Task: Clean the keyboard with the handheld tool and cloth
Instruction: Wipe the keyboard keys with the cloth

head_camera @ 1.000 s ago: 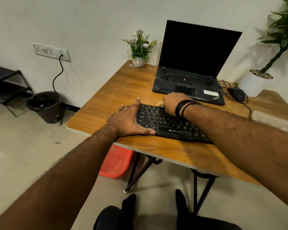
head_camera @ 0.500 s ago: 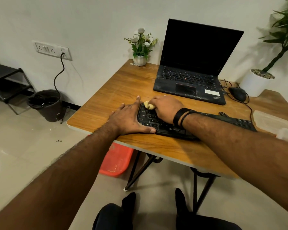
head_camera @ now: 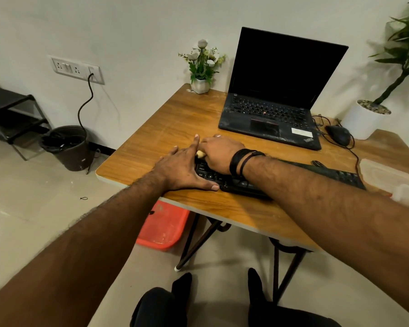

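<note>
Forearms reach in from the bottom corners of the view and meet over a black keyboard [head_camera: 281, 178] that lies along the near edge of a wooden table [head_camera: 165, 128].

The left hand [head_camera: 184, 169] lies flat, palm down, at the keyboard's left end. Its fingers are straight and spread, pointing toward 1 o'clock, with the thumb stretched along the keyboard's front edge. It presses rather than grasps.

The right hand [head_camera: 219, 154] sits just at 2 o'clock from the left hand, touching it, knuckles up and fingers curled under. It clutches a small pale yellow object [head_camera: 200, 154], only a tip of which pokes out at the 9 o'clock side of the fist; whether this is cloth or tool cannot be told. Two black bands [head_camera: 242, 161] circle the right wrist.

At 12 o'clock from the hands stands an open laptop [head_camera: 279, 95] with a dark screen. A small pot of white flowers [head_camera: 202, 64] is at 11 o'clock, against the wall. A black mouse [head_camera: 338, 135] with a cord lies at 2 o'clock, beside a white planter [head_camera: 364, 121]. A dark bin [head_camera: 66, 147] stands on the floor at 9 o'clock.
</note>
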